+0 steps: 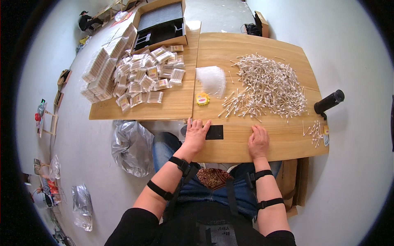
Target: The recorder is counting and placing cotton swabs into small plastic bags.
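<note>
Cotton swabs heaped near printed yellow labels; left hand, fingers apart; right hand curled, grip unclear.

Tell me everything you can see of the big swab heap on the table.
The swab heap is a broad, low mound of thin, pale sticks with white, cotton-like tips. The swabs lie loose and crisscrossed at many angles, too many to count. It is densest through the middle and thins to a scattered fringe at its front left. It rests directly on the right-hand part of the wooden table, between a translucent stack and a black bottle, apart from both.
</note>
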